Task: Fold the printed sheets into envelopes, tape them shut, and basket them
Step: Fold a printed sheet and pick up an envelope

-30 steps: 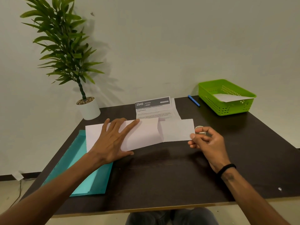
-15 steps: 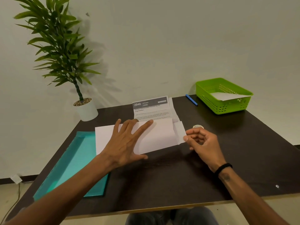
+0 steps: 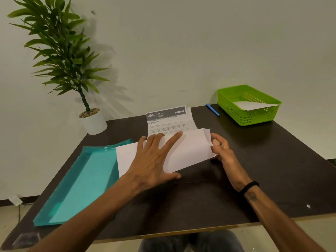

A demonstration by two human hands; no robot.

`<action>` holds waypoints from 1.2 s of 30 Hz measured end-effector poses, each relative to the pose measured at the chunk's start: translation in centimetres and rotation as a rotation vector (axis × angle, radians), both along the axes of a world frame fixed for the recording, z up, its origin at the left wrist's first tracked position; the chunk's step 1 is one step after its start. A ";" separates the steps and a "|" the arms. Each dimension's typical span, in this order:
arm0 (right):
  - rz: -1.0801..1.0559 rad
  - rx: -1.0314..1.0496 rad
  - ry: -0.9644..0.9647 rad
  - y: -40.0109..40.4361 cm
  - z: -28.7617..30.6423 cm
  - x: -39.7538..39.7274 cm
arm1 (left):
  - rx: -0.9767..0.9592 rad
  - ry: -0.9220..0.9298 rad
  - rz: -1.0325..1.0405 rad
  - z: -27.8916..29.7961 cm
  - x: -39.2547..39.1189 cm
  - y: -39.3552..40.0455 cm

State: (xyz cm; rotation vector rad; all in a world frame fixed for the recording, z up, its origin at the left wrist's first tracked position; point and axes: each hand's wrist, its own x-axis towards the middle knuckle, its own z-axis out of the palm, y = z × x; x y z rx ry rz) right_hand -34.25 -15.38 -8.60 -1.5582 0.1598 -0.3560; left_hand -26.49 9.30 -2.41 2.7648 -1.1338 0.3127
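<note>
On the dark table point(image 3: 272, 170), the left hand point(image 3: 152, 160) lies flat with fingers spread on a folded white sheet point(image 3: 189, 151) whose long axis runs left to right, while the right hand point(image 3: 222, 150) pinches its right end with curled fingers. Just beyond lies a printed sheet point(image 3: 167, 120) reading "2940 KITCHEN". At the far right, a green basket point(image 3: 234, 110) holds one folded white paper point(image 3: 254, 105).

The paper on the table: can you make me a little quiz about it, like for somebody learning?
1. True or false: the left hand lies flat on the white paper.
2. What lies in the green basket? A) a pen B) a folded paper C) scissors
3. Fill in: the blue pen lies on the table just left of the ____.

Key: 1 true; 2 B; 3 basket.
</note>
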 end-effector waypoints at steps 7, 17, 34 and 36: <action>0.056 -0.076 0.026 0.3 0.6 -0.6 | -0.005 0.026 0.008 -0.2 -1.5 -1.5; -0.148 0.158 -0.150 2.2 1.4 -0.2 | -0.173 0.126 0.233 0.0 -1.6 -2.0; 0.116 0.155 0.110 2.2 1.6 12.2 | -1.310 0.919 0.336 -3.8 10.5 -3.9; 0.127 0.141 0.102 2.2 1.2 12.4 | -1.296 0.884 0.292 -4.2 10.6 -3.9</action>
